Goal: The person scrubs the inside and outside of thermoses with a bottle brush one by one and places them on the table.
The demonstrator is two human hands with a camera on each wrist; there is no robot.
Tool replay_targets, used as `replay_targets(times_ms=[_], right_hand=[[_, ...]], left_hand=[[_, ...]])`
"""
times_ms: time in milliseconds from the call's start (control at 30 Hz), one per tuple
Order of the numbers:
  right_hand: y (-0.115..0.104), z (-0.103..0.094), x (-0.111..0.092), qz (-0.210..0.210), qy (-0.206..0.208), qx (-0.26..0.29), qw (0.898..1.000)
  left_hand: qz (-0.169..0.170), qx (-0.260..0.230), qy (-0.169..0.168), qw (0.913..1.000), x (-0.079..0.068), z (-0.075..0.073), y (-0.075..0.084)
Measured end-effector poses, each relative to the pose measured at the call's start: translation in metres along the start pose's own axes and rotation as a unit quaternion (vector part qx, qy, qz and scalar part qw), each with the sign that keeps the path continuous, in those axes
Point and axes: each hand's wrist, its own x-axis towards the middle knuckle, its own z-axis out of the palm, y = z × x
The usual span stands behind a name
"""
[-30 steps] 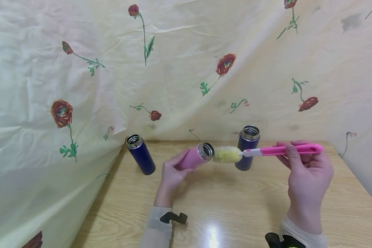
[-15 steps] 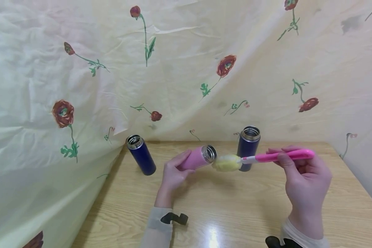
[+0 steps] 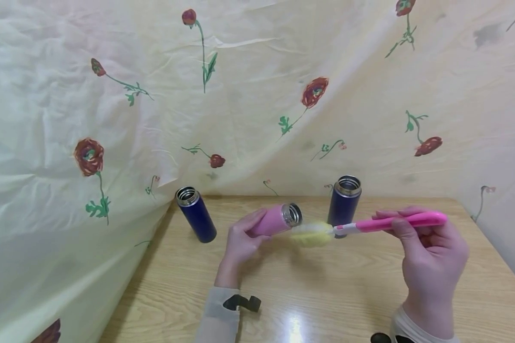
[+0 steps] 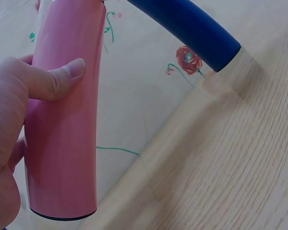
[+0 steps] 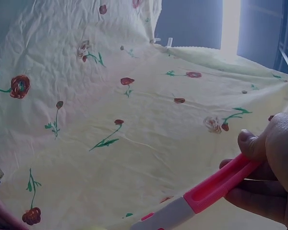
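Note:
My left hand (image 3: 241, 240) grips a pink bottle (image 3: 272, 220) round its body, tilted so its bare steel mouth faces right. In the left wrist view the thumb lies across the pink bottle (image 4: 67, 139). My right hand (image 3: 431, 257) pinches the pink handle of a bottle brush (image 3: 382, 224), held nearly level. Its blurred yellow head (image 3: 312, 234) is just outside the pink bottle's mouth, slightly below it; whether they touch I cannot tell. The right wrist view shows fingers and thumb round the brush handle (image 5: 221, 184), with the brush head out of frame.
A dark blue bottle (image 3: 196, 215) stands uncapped at the table's left. Another dark blue bottle (image 3: 345, 202) stands behind the brush, also uncapped. The wooden table (image 3: 326, 295) ends against a flowered cloth (image 3: 257, 109) at the back and left.
The brush has come down a little, its yellow head dropping from level with the pink bottle's mouth to slightly below. The right hand dipped left, then moved back right. The left hand barely moved.

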Motion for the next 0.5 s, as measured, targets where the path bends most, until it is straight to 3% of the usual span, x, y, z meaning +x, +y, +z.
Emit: replay_targets(times_ms=[267, 500], right_hand=[[-0.0037, 0.0013, 0.0026, 0.018, 0.100, 0.045, 0.994], [-0.0058, 0.0050, 0.0087, -0.010, 0.203, 0.102, 0.974]], left_hand=[[0.002, -0.014, -0.012, 0.9998, -0.0030, 0.0003, 0.0032], [-0.026, -0.067, -0.012, 0.9974, -0.0049, 0.0018, 0.0055]])
